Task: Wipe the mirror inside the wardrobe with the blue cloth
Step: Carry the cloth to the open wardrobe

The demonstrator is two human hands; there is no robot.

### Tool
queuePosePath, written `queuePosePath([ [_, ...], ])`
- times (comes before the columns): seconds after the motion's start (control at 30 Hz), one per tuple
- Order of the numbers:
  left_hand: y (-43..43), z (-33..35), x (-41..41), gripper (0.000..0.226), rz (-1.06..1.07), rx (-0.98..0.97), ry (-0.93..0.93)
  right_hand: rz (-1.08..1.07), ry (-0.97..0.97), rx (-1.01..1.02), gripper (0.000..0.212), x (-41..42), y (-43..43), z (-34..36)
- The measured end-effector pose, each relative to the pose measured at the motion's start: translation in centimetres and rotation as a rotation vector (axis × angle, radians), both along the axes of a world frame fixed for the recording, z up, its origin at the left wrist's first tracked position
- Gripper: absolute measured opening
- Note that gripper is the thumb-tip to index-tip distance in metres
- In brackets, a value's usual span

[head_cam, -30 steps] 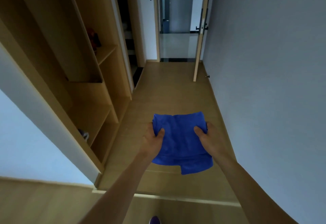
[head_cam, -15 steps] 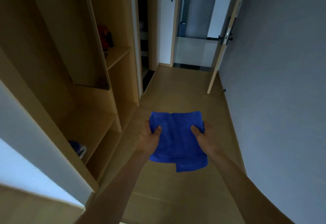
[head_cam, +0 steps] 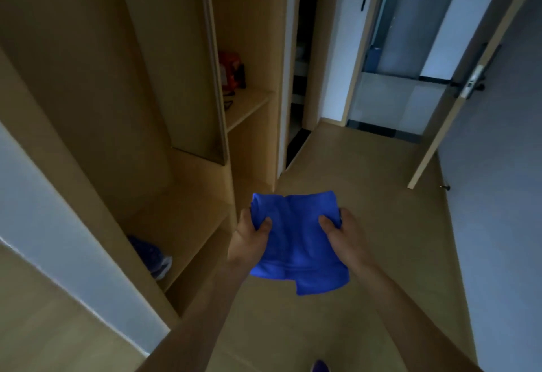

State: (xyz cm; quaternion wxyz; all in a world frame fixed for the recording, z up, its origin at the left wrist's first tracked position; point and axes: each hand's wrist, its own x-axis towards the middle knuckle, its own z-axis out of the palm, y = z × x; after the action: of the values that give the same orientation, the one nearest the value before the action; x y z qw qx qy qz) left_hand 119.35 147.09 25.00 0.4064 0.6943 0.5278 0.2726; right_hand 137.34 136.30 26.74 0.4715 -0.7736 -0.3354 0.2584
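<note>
Open wardrobe (head_cam: 187, 84) left; wall (head_cam: 498, 225) right; floor (head_cam: 372, 178) passage between.

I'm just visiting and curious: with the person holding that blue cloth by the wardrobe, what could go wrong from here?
The blue cloth hangs loose below the left hand and right hand, so a trailing corner might snag a wardrobe shelf. The red item on that shelf could get knocked while reaching in.

Bare hands (head_cam: 250, 241), forearms (head_cam: 202, 313); purple shoe (head_cam: 320, 366)
</note>
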Motion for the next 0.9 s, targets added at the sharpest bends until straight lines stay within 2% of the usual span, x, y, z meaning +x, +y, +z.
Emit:
queuePosePath([
  [0.37,8.6,0.9,10.2,0.018,0.209,-0.095,-0.199,0.201,-0.050,-0.017,0.014,12.2,13.3,1.3],
  [0.6,13.3,1.9,12.4,0.011,0.326,-0.117,-0.229,0.288,-0.052,-0.009,0.017,14.9,19.8,1.6],
  [0.9,23.5,1.8,15.7,0.015,0.366,-0.084,-0.326,0.316,-0.082,0.033,0.014,17.5,30.3,1.6],
])
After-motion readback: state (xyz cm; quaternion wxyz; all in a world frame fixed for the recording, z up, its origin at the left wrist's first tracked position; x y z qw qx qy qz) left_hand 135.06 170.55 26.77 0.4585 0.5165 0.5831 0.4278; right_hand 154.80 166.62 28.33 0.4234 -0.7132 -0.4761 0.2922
